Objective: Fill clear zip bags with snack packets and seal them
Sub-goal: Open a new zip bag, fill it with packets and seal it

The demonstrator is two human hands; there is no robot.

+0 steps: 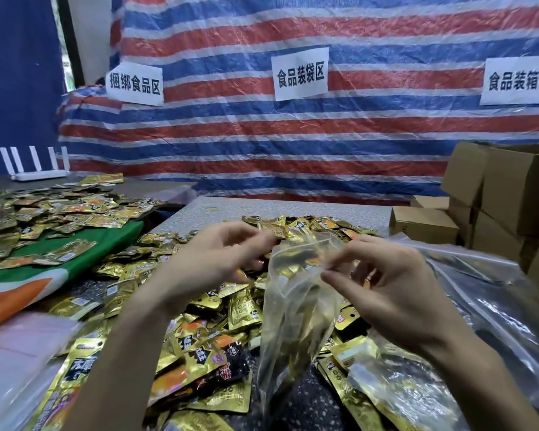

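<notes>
Nearest the camera, gold snack packets (199,353) lie heaped on the speckled table (293,209), and both bare forearms reach forward over them; between the forearms hangs a clear zip bag (293,309), its lower end down among the packets and its mouth raised between the two hands; gold shows through its film, though whether that lies inside or behind it cannot be told.

The right hand (395,287) is to the right of the bag's mouth, back of the hand up, wrist bent inward; its thumb and forefinger pinch the bag's top edge, the other fingers loosely curled.

The left hand (212,262) is at the left of the mouth, palm turned toward the bag, fingers curled with their tips at the upper left corner; whether they hold the rim, a packet, or nothing cannot be told.

Right of the hands lies a slack heap of clear plastic bags (486,293); to the left, a green and orange cloth (75,253) bears a second spread of packets (44,209).

Farther off, cardboard boxes (511,188) stand stacked at the right; a white router (38,174) sits at the far left; behind everything hangs a red, white and blue striped tarp (293,144) with paper signs (301,73) fixed to it.
</notes>
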